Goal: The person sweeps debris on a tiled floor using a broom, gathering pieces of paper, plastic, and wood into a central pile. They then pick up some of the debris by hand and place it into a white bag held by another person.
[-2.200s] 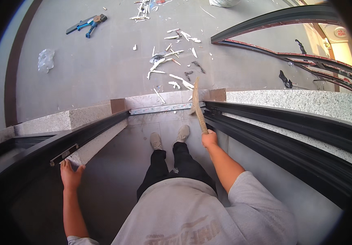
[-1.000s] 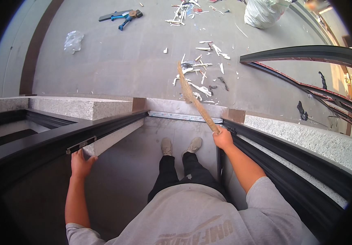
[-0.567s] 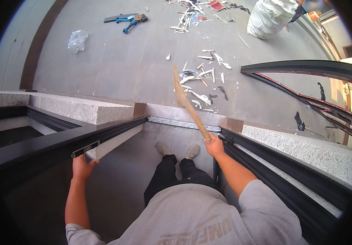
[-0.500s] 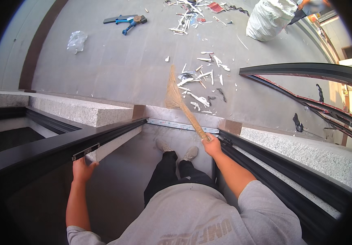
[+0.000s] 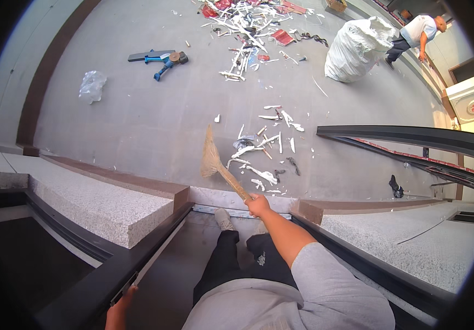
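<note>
My right hand (image 5: pixel 257 204) is closed round the handle of a straw broom (image 5: pixel 211 158). The broom reaches out over the doorway sill (image 5: pixel 220 198), its bristles fanned toward the far left. Beyond and to the right of it lies a small pile of white strips, brown sticks and dark scraps (image 5: pixel 270 144) on the grey floor. Down at the lower left, my left hand (image 5: pixel 120 309) grips the edge of a black metal door frame (image 5: pixel 77 294) beside its latch plate; its fingers are partly hidden. My shoes stand just inside the sill.
Farther out lies a larger litter heap (image 5: pixel 242 33). A bulging white sack (image 5: pixel 356 50) stands near another person (image 5: pixel 417 34). Blue-and-black tools (image 5: pixel 162 59) and a clear plastic bag (image 5: pixel 92 86) lie at left. Black frame pieces (image 5: pixel 402 133) stretch along the right; stone ledges (image 5: pixel 99 203) flank the doorway.
My view has tilted up, showing more floor and the other person. My right hand and the broom have swung left. My left hand has slid lower in view, still at the door frame.
</note>
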`<move>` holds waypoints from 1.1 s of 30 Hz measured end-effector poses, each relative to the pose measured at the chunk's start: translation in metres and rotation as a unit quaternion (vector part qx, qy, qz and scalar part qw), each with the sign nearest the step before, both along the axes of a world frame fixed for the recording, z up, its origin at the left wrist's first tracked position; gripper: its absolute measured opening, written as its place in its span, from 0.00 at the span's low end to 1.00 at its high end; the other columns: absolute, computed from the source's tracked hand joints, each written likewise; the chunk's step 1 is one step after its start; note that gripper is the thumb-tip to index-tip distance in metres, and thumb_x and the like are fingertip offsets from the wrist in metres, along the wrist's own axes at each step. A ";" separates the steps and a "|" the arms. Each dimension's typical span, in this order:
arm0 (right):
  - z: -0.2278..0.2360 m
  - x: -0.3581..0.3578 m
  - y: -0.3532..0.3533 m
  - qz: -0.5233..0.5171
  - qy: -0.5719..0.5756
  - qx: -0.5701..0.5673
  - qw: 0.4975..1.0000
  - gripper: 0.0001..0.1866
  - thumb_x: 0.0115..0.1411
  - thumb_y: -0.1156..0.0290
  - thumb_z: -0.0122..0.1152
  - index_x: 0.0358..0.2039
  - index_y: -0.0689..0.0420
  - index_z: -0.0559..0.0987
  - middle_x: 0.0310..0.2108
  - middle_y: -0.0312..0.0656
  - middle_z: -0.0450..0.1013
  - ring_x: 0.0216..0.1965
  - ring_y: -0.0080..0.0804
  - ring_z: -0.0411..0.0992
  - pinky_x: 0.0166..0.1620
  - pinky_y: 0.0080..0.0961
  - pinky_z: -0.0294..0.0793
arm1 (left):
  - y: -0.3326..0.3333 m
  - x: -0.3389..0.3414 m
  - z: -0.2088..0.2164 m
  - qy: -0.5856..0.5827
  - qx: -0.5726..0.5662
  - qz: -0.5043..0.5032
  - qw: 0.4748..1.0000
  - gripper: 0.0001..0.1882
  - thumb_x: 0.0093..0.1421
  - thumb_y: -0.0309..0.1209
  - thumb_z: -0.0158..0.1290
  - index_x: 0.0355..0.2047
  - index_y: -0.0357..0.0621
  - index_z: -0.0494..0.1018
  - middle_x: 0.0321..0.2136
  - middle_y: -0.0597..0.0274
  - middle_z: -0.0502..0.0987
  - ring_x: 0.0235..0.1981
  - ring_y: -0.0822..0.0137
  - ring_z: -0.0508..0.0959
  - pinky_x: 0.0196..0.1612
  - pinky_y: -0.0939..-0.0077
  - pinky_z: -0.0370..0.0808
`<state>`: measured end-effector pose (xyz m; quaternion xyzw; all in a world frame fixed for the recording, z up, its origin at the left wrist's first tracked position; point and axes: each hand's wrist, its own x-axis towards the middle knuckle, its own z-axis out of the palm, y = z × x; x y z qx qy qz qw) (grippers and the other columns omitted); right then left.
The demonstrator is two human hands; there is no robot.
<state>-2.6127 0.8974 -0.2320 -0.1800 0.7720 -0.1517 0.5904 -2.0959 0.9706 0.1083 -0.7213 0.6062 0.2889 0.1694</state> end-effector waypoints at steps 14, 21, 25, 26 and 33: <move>0.041 -0.274 -0.137 0.558 0.373 0.064 0.738 0.16 0.57 0.66 0.54 0.46 0.47 0.82 0.41 0.45 0.81 0.44 0.45 0.79 0.47 0.43 0.79 | 0.054 0.038 -0.036 -0.079 0.000 0.116 0.990 0.25 0.58 0.39 0.64 0.53 0.39 0.77 0.50 0.46 0.79 0.54 0.47 0.77 0.59 0.56 0.71; 0.056 -0.302 -0.158 0.445 0.415 -0.022 0.793 0.19 0.58 0.64 0.56 0.51 0.46 0.80 0.37 0.48 0.81 0.40 0.48 0.80 0.44 0.44 0.79 | 0.117 -0.055 -0.063 -0.204 -0.316 0.151 0.914 0.29 0.55 0.30 0.67 0.53 0.25 0.73 0.47 0.41 0.79 0.49 0.48 0.78 0.58 0.59 0.72; 0.073 -0.331 -0.097 0.414 0.283 -0.038 0.865 0.22 0.56 0.60 0.60 0.52 0.43 0.81 0.38 0.48 0.81 0.39 0.50 0.79 0.45 0.44 0.79 | 0.169 -0.079 -0.074 0.011 0.235 0.379 0.895 0.35 0.54 0.37 0.67 0.56 0.25 0.71 0.48 0.43 0.80 0.50 0.54 0.79 0.58 0.64 0.73; 0.064 -0.344 -0.071 0.395 0.256 -0.018 0.882 0.22 0.54 0.59 0.61 0.51 0.43 0.81 0.38 0.48 0.81 0.40 0.50 0.79 0.46 0.43 0.79 | 0.158 -0.092 -0.073 0.033 0.267 0.360 0.893 0.36 0.54 0.38 0.67 0.57 0.25 0.71 0.49 0.44 0.80 0.50 0.54 0.79 0.57 0.64 0.74; 0.020 -0.403 0.004 0.580 0.251 0.122 0.765 0.20 0.54 0.63 0.58 0.49 0.42 0.82 0.39 0.45 0.81 0.43 0.46 0.79 0.49 0.43 0.78 | 0.075 -0.172 -0.091 0.121 0.180 0.392 0.894 0.26 0.56 0.33 0.64 0.52 0.29 0.74 0.45 0.48 0.80 0.47 0.60 0.80 0.52 0.66 0.76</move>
